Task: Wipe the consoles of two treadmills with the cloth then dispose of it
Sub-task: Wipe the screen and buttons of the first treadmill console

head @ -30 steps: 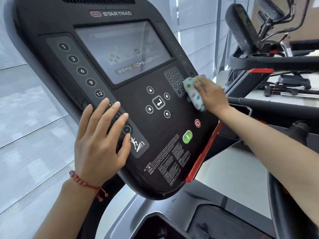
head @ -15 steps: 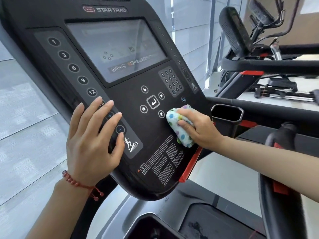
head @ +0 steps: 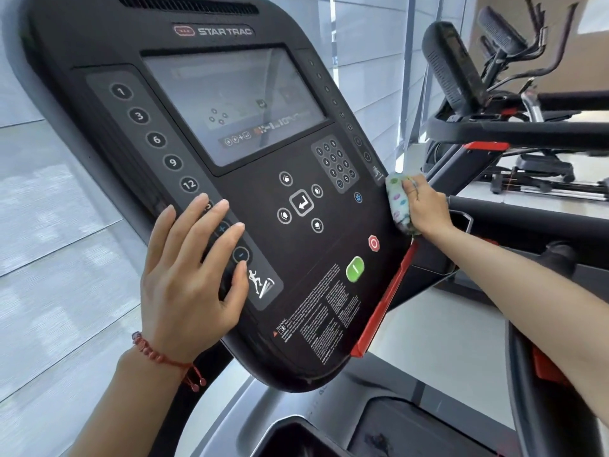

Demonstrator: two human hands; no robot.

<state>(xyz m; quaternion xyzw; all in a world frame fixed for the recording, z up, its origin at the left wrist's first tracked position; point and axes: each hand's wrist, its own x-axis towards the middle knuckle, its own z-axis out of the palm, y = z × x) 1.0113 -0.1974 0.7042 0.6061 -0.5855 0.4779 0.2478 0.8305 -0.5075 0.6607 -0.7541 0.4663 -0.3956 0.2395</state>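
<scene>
Now the right hand (head: 425, 206) grips the bunched cloth (head: 400, 206) against the right edge of the console (head: 329, 258), while the left hand (head: 191, 268) lies open and flat on its left buttons. Press lightly and follow the edge, avoiding the red button (head: 373, 243).

Console (head: 329, 258): smooth black plastic, semi-gloss; its screen (head: 234, 103) glossy, reflective. Cloth (head: 400, 206) at console's right edge: soft, dotted fabric.

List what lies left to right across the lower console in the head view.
Left hand → runner icon → enter key → green start button → red stop button → cloth → right hand.
</scene>
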